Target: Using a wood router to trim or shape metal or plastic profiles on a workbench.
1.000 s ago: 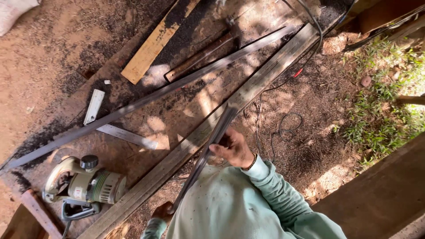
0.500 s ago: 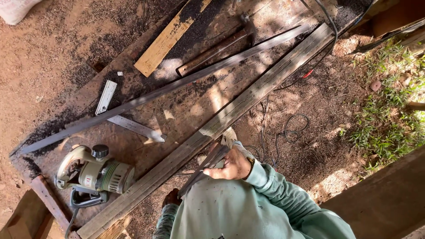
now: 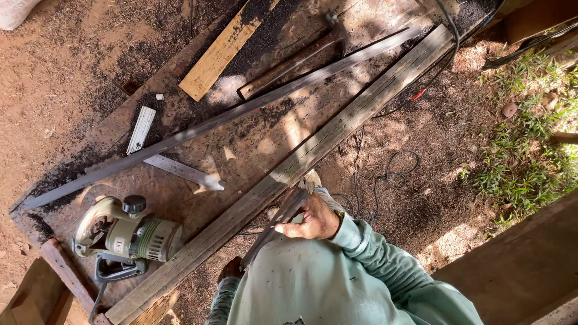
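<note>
A circular saw (image 3: 123, 235) sits at the board's (image 3: 180, 120) lower left corner; a hammer (image 3: 295, 60) and yellow plank (image 3: 220, 54) lie near its upper edge.

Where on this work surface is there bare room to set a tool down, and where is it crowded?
Free: the board patch between the long thin strip and the grey plank. Crowded: around the circular saw and steel ruler.

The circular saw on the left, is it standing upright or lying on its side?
Lying on its side. The circular saw rests on the wooden board, its round blade guard flat, black knob toward the camera.
</note>
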